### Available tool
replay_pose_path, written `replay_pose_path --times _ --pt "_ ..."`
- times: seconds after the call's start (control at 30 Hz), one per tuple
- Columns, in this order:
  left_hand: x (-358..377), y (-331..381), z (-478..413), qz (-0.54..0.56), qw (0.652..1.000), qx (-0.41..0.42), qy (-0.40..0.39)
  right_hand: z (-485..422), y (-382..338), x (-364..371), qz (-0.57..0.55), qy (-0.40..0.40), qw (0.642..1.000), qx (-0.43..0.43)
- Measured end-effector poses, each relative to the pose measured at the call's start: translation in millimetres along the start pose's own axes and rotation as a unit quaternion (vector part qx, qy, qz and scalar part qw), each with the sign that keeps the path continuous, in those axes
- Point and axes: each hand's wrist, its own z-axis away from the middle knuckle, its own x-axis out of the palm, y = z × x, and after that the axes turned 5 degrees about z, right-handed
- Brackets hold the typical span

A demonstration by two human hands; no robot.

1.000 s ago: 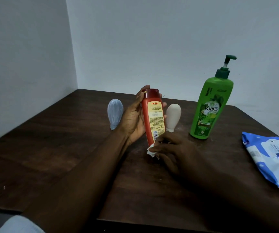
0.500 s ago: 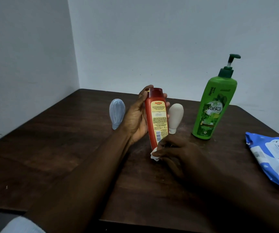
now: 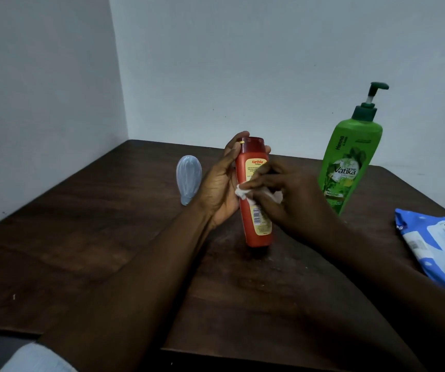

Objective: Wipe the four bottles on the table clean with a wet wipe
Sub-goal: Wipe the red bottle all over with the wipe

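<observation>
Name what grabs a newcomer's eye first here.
The red bottle, mid-table, tilted: the left hand grips it near the cap while the right hand presses a white wipe on its label. Next, the tall green pump bottle standing behind to the right.

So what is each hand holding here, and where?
Left hand grips the red bottle round its upper half; right hand pinches the white wipe against its label.
</observation>
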Motion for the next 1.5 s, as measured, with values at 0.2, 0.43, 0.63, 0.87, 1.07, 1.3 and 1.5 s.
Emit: replay_pose_path --times 0.2,0.43,0.63,0.87,1.07,1.3,1.5 --pt "0.3 -2.2 -0.7 -0.014 1.000 0.022 0.003 -30.8 6.9 -2.1 -0.042 0.073 0.995 0.051" --pt "-0.4 -2.7 -0.2 -0.014 1.000 0.025 0.006 -29.8 6.0 1.1 -0.037 0.094 0.994 0.047" --pt "-1.4 -8.8 2.1 -0.018 1.000 0.001 0.001 -2.2 6.7 -3.2 -0.036 0.042 0.998 0.024" --pt "-2.1 -6.0 2.3 -0.006 1.000 -0.002 -0.030 43.2 -1.1 0.2 -0.022 -0.023 0.999 -0.017" --pt "1.0 -4.5 2.3 -0.021 0.999 0.005 -0.040 77.1 2.4 2.6 0.000 -0.066 0.997 -0.050" --pt "-1.7 -2.1 2.3 -0.032 0.999 0.005 -0.028 83.7 2.5 -5.3 -0.011 -0.065 0.997 -0.048" --pt "-0.6 2.3 0.9 -0.046 0.999 0.003 -0.015 69.5 -7.5 -5.2 -0.013 -0.017 0.999 -0.040"
